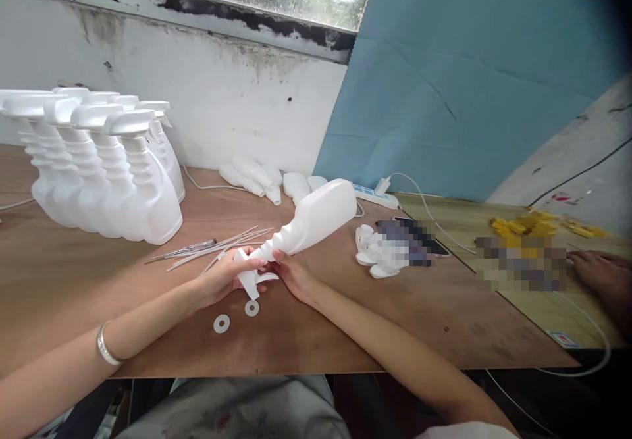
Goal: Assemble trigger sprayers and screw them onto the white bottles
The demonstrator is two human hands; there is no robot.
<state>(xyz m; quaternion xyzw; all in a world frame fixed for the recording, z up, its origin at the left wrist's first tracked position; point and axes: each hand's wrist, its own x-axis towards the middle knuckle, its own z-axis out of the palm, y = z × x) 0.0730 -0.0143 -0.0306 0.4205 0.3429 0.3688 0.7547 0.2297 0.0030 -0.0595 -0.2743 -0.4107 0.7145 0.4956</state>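
White plastic bottle with a ribbed neck (328,212): we see it aslant above the tabletop (419,334), neck toward the person and base raised away, perhaps so the neck end sits within easy reach of both hands.
White plastic trigger spray head (250,283): it meets the bottle's neck; fingers hide the joint, so we cannot tell how firmly it is seated.
Left hand (230,273): fingers wrapped around the spray head, which we take as steadying it.
Right hand (294,278): closed around the bottle's neck near the joint, likely for control where the parts meet.
Flat white rings (216,324): two lie just below the hands, handy for small fingers' work, we judge.
Thin pale tubes (237,241): loosely bunched beyond the left hand, beside a slim pointed metal tool (190,249).
Upright white spray bottles (158,195): packed close at the left, which probably saves room.
Headless white bottles (247,176): lying along the wall.
Loose white plastic pieces (368,255): heaped right of the hands, partly blurred.
Another person's hand (592,268): at far right, near yellow pieces (523,223); we cannot tell its grip.
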